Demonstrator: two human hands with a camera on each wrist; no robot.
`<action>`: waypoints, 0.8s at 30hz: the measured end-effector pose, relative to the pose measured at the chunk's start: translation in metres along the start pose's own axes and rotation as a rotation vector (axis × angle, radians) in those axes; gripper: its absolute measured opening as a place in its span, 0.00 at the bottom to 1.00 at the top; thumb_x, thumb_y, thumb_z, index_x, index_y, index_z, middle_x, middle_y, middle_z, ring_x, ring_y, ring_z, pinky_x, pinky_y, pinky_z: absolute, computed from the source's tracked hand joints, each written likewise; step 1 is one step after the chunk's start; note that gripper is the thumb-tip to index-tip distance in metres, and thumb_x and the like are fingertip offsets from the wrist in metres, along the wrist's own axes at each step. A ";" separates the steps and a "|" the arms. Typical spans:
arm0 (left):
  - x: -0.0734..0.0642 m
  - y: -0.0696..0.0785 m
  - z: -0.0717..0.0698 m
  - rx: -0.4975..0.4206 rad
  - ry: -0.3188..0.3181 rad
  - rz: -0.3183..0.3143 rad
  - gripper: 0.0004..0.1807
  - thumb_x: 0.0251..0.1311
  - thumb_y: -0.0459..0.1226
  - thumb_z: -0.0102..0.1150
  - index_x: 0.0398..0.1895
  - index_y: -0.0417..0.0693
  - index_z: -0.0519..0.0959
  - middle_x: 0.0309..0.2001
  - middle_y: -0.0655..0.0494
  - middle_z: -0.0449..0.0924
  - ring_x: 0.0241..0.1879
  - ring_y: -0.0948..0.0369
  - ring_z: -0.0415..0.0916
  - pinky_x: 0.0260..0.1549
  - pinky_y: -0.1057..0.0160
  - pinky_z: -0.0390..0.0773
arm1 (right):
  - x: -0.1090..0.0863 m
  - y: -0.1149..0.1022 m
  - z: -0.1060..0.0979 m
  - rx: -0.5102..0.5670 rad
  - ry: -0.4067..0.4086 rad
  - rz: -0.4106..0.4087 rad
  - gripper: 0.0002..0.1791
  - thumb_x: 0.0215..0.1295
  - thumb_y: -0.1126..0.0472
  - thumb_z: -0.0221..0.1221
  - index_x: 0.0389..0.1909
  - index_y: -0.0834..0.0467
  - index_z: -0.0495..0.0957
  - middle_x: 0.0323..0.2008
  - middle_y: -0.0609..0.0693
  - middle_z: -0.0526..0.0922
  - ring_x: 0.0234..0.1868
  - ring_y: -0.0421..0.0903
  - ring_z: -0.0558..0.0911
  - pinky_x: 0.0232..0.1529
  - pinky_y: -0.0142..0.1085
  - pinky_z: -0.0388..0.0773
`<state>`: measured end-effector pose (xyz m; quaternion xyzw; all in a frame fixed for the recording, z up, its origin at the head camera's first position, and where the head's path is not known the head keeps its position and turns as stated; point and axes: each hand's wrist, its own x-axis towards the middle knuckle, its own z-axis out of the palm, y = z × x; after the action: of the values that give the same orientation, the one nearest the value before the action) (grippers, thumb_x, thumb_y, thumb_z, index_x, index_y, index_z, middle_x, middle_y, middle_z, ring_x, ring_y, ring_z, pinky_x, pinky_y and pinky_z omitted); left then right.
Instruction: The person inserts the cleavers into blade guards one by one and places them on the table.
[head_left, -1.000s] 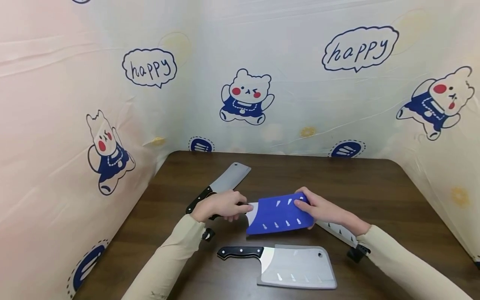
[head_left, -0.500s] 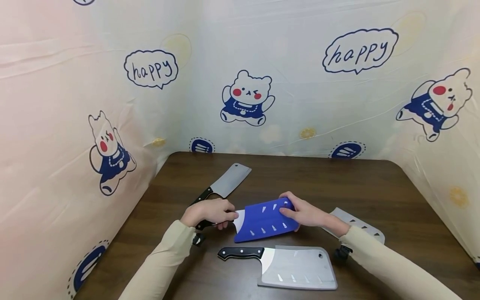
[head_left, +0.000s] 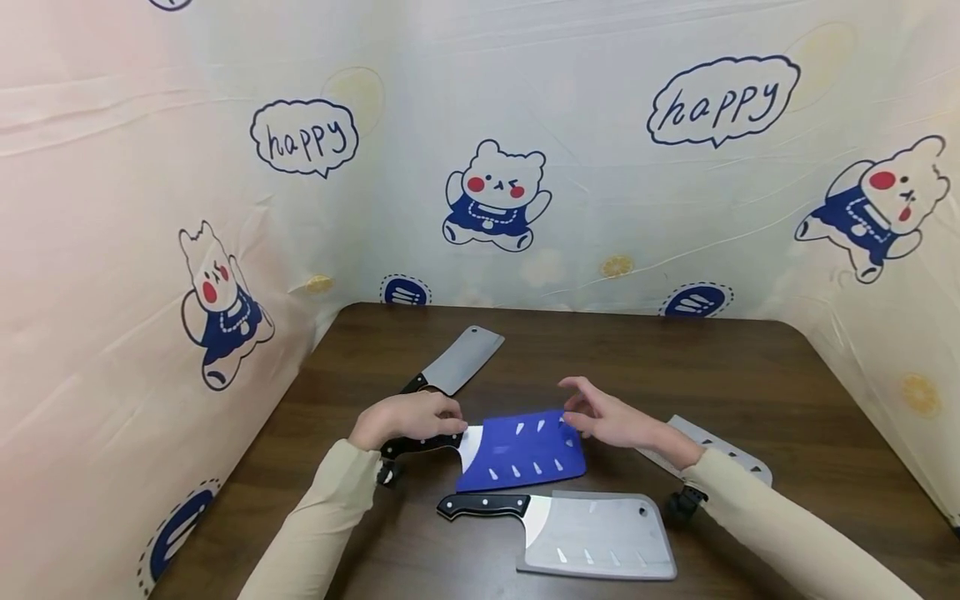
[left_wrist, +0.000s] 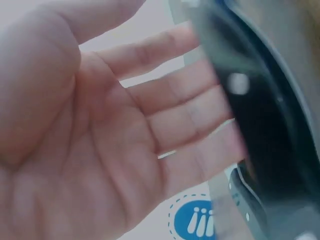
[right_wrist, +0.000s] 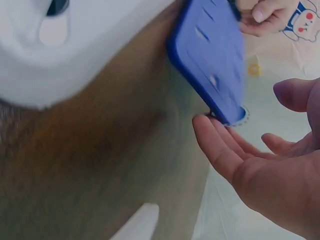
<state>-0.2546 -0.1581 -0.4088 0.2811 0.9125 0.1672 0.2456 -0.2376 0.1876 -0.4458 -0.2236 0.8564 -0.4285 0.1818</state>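
Observation:
A cleaver, its blade inside a blue blade guard (head_left: pixel 517 454), lies in the middle of the table with its black handle (left_wrist: pixel 260 115) to the left. My left hand (head_left: pixel 412 415) is over that handle; in the left wrist view its fingers stretch straight toward it, tips hidden behind it, thumb apart. At the guard's far right corner is my right hand (head_left: pixel 611 419), thumb and fingers spread. From the right wrist, fingertips (right_wrist: pixel 202 122) show right at the edge of the blue guard. Nearer me lies a second cleaver (head_left: pixel 600 533) in a translucent guard.
A bare cleaver (head_left: pixel 463 360) lies farther back on the left, its handle partly behind my left hand. To the right, a whitish blade guard (head_left: pixel 723 452) with slots is partly covered by my right forearm. Printed cloth (head_left: pixel 585 208) surrounds the dark wooden table (head_left: pixel 645 350).
The blue-guarded cleaver has moved left and down toward the table. My right hand has let go of the guard and spread its fingers; my left fingers have loosened from the handle.

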 end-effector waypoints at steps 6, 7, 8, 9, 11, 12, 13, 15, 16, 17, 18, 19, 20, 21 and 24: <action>-0.006 -0.005 -0.008 -0.041 0.024 -0.012 0.14 0.70 0.49 0.53 0.45 0.53 0.81 0.37 0.58 0.81 0.35 0.62 0.75 0.38 0.59 0.76 | -0.010 0.001 -0.016 0.051 0.011 -0.031 0.28 0.74 0.54 0.53 0.69 0.52 0.54 0.55 0.64 0.72 0.51 0.61 0.79 0.45 0.47 0.83; -0.008 -0.006 -0.011 -0.056 0.026 -0.012 0.14 0.70 0.49 0.52 0.46 0.52 0.81 0.38 0.56 0.82 0.36 0.61 0.77 0.38 0.58 0.77 | -0.012 0.001 -0.019 0.053 0.007 -0.035 0.28 0.74 0.54 0.53 0.69 0.52 0.54 0.55 0.65 0.72 0.51 0.61 0.79 0.45 0.47 0.83; -0.010 -0.007 -0.013 -0.062 0.031 -0.013 0.15 0.71 0.50 0.52 0.47 0.51 0.81 0.39 0.54 0.82 0.37 0.60 0.77 0.38 0.58 0.77 | -0.014 0.001 -0.022 0.053 0.003 -0.039 0.28 0.74 0.54 0.52 0.69 0.53 0.55 0.55 0.66 0.72 0.50 0.62 0.80 0.44 0.47 0.83; -0.012 -0.009 -0.015 -0.070 0.040 -0.015 0.16 0.71 0.50 0.51 0.47 0.51 0.81 0.40 0.52 0.83 0.37 0.60 0.78 0.38 0.58 0.78 | -0.016 0.001 -0.025 0.051 -0.001 -0.042 0.27 0.75 0.54 0.52 0.69 0.54 0.55 0.55 0.67 0.72 0.50 0.62 0.80 0.43 0.46 0.83; -0.016 -0.012 -0.019 -0.083 0.070 -0.019 0.16 0.71 0.49 0.51 0.48 0.50 0.81 0.41 0.50 0.83 0.37 0.60 0.78 0.38 0.59 0.78 | -0.022 0.001 -0.031 0.045 -0.004 -0.047 0.27 0.75 0.54 0.51 0.69 0.55 0.55 0.55 0.67 0.72 0.49 0.62 0.80 0.42 0.46 0.83; -0.017 -0.014 -0.021 -0.088 0.090 -0.018 0.16 0.72 0.49 0.51 0.48 0.50 0.81 0.41 0.49 0.84 0.37 0.60 0.78 0.37 0.59 0.78 | -0.025 0.002 -0.034 0.043 -0.004 -0.047 0.26 0.75 0.54 0.51 0.68 0.55 0.56 0.54 0.68 0.72 0.49 0.62 0.80 0.42 0.46 0.83; -0.019 -0.017 -0.022 -0.091 0.114 -0.018 0.15 0.72 0.48 0.51 0.47 0.49 0.81 0.40 0.49 0.84 0.37 0.60 0.78 0.37 0.60 0.78 | -0.028 0.002 -0.036 0.036 -0.002 -0.047 0.26 0.75 0.54 0.51 0.68 0.56 0.56 0.54 0.68 0.72 0.48 0.62 0.80 0.42 0.45 0.83; -0.021 -0.022 -0.026 -0.102 0.173 -0.031 0.13 0.72 0.47 0.51 0.45 0.50 0.81 0.36 0.50 0.83 0.33 0.61 0.76 0.34 0.61 0.77 | -0.034 0.003 -0.042 0.026 0.001 -0.046 0.26 0.75 0.55 0.51 0.68 0.57 0.56 0.54 0.68 0.72 0.48 0.61 0.80 0.42 0.46 0.83; -0.022 -0.024 -0.027 -0.109 0.201 -0.036 0.13 0.72 0.46 0.51 0.44 0.50 0.81 0.34 0.51 0.82 0.32 0.62 0.75 0.34 0.61 0.76 | -0.038 0.004 -0.045 0.021 0.003 -0.045 0.26 0.75 0.55 0.51 0.68 0.57 0.56 0.53 0.68 0.72 0.48 0.61 0.80 0.41 0.45 0.83; -0.023 -0.027 -0.028 -0.107 0.230 -0.040 0.12 0.72 0.45 0.51 0.43 0.50 0.81 0.33 0.52 0.81 0.31 0.62 0.74 0.33 0.62 0.76 | -0.041 0.004 -0.047 0.014 0.008 -0.041 0.26 0.75 0.55 0.51 0.68 0.57 0.57 0.53 0.67 0.73 0.47 0.60 0.81 0.41 0.45 0.83; -0.024 -0.030 -0.029 -0.105 0.257 -0.048 0.11 0.71 0.44 0.52 0.42 0.50 0.81 0.31 0.53 0.80 0.30 0.62 0.74 0.32 0.62 0.75 | -0.045 0.005 -0.050 0.003 0.009 -0.042 0.26 0.75 0.55 0.51 0.68 0.58 0.57 0.53 0.67 0.73 0.47 0.60 0.81 0.41 0.44 0.83; -0.024 -0.033 -0.029 -0.099 0.283 -0.059 0.11 0.71 0.44 0.52 0.42 0.50 0.81 0.30 0.54 0.79 0.29 0.62 0.73 0.31 0.62 0.75 | -0.048 0.006 -0.053 -0.010 0.012 -0.045 0.26 0.75 0.55 0.51 0.68 0.58 0.57 0.52 0.67 0.73 0.46 0.59 0.81 0.41 0.43 0.84; -0.025 -0.036 -0.030 -0.090 0.307 -0.073 0.11 0.71 0.44 0.52 0.42 0.49 0.81 0.30 0.54 0.79 0.29 0.62 0.73 0.31 0.62 0.74 | -0.051 0.008 -0.056 -0.022 0.014 -0.050 0.26 0.75 0.56 0.51 0.67 0.59 0.57 0.52 0.67 0.74 0.46 0.58 0.81 0.40 0.43 0.84; -0.025 -0.038 -0.030 -0.075 0.327 -0.085 0.11 0.71 0.44 0.52 0.43 0.49 0.81 0.30 0.54 0.80 0.29 0.62 0.73 0.32 0.63 0.74 | -0.055 0.009 -0.058 -0.036 0.021 -0.051 0.25 0.75 0.56 0.51 0.67 0.59 0.57 0.52 0.67 0.74 0.45 0.58 0.82 0.40 0.42 0.84; -0.026 -0.045 -0.030 -0.039 0.377 -0.131 0.13 0.71 0.45 0.52 0.45 0.48 0.81 0.33 0.55 0.82 0.30 0.63 0.73 0.33 0.62 0.75 | -0.062 0.014 -0.065 -0.075 0.041 -0.067 0.25 0.75 0.56 0.51 0.67 0.60 0.57 0.50 0.65 0.75 0.43 0.56 0.82 0.39 0.42 0.84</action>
<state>-0.2712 -0.2137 -0.3948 0.1801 0.9553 0.2181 0.0860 -0.2216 0.2712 -0.4126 -0.2499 0.8674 -0.4064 0.1414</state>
